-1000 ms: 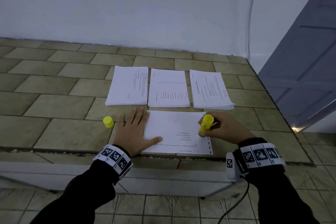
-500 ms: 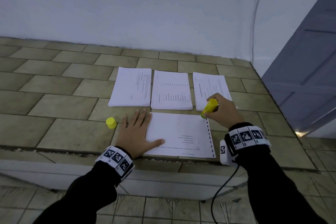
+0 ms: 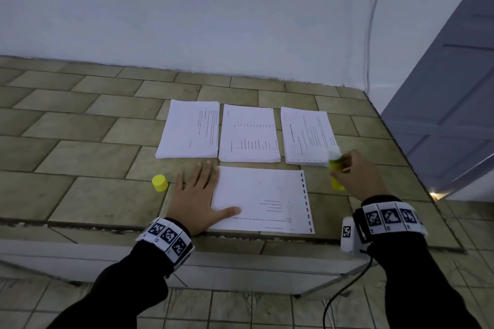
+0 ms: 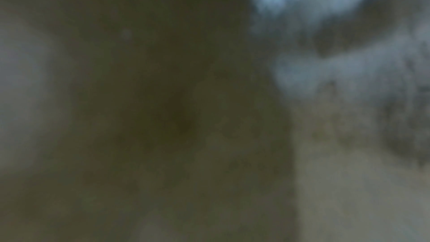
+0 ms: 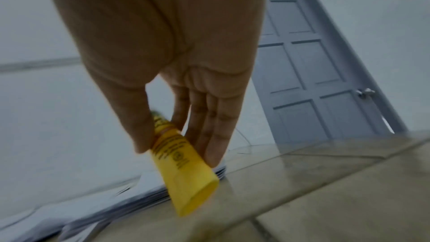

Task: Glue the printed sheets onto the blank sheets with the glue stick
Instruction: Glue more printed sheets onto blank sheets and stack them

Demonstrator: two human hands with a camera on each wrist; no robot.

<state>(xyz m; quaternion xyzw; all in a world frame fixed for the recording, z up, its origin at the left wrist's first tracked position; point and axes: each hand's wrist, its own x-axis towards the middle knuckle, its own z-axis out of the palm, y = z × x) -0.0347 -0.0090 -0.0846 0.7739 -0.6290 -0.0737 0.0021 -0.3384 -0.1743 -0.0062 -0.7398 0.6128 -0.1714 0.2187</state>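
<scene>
Nearest you, your left hand (image 3: pixel 196 199) lies flat, fingers straight, pinning the printed sheet (image 3: pixel 263 199) to the bench (image 3: pixel 88 157). Beyond, your right hand (image 3: pixel 359 177) grasps the uncapped glue stick (image 3: pixel 336 169) beside the far-right paper stack (image 3: pixel 307 137), tip raised, likely sparing the paper.

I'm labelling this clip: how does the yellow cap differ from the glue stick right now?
The yellow cap stands alone on the tiled table, untouched, left of the left hand; the glue stick is gripped in the right hand, off the table. The cap is short and squat; the glue stick is longer, with its white tip pointing up. Both are yellow.
</scene>
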